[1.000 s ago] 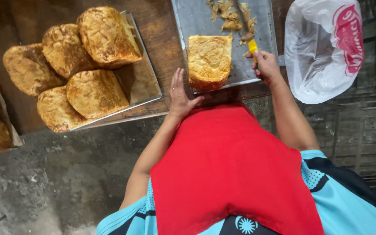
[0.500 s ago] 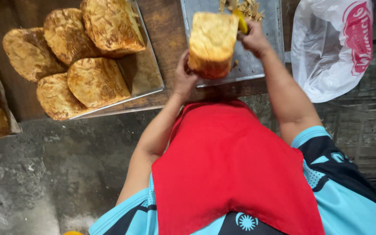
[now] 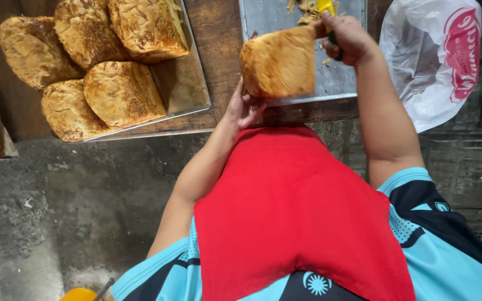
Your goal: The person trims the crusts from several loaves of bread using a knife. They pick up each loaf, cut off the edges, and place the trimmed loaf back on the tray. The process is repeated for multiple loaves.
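My left hand [image 3: 245, 106] cups the near lower corner of a golden loaf [image 3: 279, 61], grip closed on it, loaf lifted and tilted above the near edge of a metal tray [image 3: 341, 78]. My right hand [image 3: 348, 36] is at the loaf's far right corner, grip shut around a yellow-handled tool [image 3: 326, 6]; its working end is hidden. Crumbs and scraps [image 3: 307, 11] lie at the tray's far end. Left on the wooden surface [image 3: 221, 50], a second tray [image 3: 188, 89] carries five more loaves [image 3: 121, 92], stacked and touching. A white plastic bag [image 3: 436, 61] sits right of my tray. Red apron [image 3: 291, 212] below.
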`<state>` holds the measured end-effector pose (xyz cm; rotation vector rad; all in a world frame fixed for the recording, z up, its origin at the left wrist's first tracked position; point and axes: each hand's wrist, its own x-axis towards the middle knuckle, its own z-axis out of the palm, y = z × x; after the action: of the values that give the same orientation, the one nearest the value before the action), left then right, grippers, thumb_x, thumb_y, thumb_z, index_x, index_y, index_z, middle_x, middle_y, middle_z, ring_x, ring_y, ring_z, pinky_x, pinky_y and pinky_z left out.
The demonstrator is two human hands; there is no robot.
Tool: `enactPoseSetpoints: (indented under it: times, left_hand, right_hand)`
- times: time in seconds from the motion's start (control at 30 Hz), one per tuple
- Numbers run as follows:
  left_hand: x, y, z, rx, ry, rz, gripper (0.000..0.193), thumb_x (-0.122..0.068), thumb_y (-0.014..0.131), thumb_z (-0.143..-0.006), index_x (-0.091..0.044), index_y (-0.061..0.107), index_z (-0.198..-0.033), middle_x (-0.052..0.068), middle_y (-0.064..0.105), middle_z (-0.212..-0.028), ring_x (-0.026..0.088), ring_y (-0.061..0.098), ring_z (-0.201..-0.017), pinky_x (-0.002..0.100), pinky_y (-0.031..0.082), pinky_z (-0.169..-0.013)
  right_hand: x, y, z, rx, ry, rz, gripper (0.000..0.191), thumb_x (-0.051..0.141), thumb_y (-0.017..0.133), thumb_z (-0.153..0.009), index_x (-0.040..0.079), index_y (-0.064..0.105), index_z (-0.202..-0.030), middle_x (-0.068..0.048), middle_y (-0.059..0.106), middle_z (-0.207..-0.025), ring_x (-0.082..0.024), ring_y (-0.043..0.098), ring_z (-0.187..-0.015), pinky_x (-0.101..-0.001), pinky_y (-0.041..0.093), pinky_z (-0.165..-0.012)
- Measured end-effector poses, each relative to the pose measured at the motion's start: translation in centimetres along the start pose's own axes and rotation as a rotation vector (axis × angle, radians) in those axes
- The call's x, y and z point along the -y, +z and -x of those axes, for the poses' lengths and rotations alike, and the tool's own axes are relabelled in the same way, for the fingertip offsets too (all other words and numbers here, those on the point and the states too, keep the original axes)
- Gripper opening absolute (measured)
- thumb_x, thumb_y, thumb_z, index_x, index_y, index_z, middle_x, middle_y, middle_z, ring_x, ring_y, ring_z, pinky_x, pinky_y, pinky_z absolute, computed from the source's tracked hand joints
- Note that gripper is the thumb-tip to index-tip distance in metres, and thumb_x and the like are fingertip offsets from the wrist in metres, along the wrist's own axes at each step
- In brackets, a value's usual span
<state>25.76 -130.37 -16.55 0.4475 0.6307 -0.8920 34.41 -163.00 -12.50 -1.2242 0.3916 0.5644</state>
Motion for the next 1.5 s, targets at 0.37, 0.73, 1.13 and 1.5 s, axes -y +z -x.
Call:
enactPoseSetpoints:
  times: [0.37, 0.73, 1.13, 1.5]
  left_hand:
    - [-2.9, -0.1, 0.5, -0.465, 1.034, -1.308, 0.058, -0.036, 0.073, -0.096, -0.007, 0.053, -0.142, 0.019, 0.062, -0.142, 0.032, 0.059, -0.134, 0.044, 0.046, -0.113]
    - [-3.0, 3.5, -3.4, -0.204, 1.235, -1.486, 0.055, -0.027, 0.073, -0.099, -0.005, 0.052, -0.145, 0.017, 0.058, -0.148, 0.034, 0.053, -0.141, 0.042, 0.042, -0.120]
    - [-2.9, 3.3, -2.8, -0.182, 1.249, -1.444, 0.048, -0.023, 0.072, -0.099, -0.005, 0.056, -0.140, 0.019, 0.063, -0.141, 0.035, 0.062, -0.133, 0.041, 0.050, -0.113]
    - [-3.0, 3.9, -1.6, -0.148, 1.246, -1.457, 0.045, -0.017, 0.075, -0.097, -0.008, 0.058, -0.137, 0.016, 0.066, -0.135, 0.034, 0.067, -0.126, 0.041, 0.054, -0.108]
  right_hand:
    - [-4.7, 1.9, 8.5, -0.518, -0.634, 1.140, 0.031, 0.038, 0.072, -0.107, 0.010, 0.077, -0.119, -0.013, 0.075, -0.100, -0.029, 0.072, -0.086, -0.0410, 0.054, -0.073]
    - [-5.3, 3.2, 13.2, -0.558, -0.666, 1.397, 0.029, 0.039, 0.080, -0.100, 0.016, 0.079, -0.119, -0.005, 0.067, -0.088, -0.029, 0.068, -0.078, -0.0426, 0.051, -0.064]
    - [-7.0, 0.9, 13.6, -0.570, -0.659, 1.374, 0.030, 0.040, 0.081, -0.101, 0.017, 0.078, -0.121, -0.006, 0.066, -0.089, -0.029, 0.066, -0.079, -0.0427, 0.050, -0.065]
    - [-8.1, 0.8, 11.0, -0.656, -0.760, 1.345, 0.027, 0.038, 0.083, -0.100, 0.018, 0.080, -0.119, -0.005, 0.068, -0.090, -0.027, 0.067, -0.078, -0.0413, 0.051, -0.064]
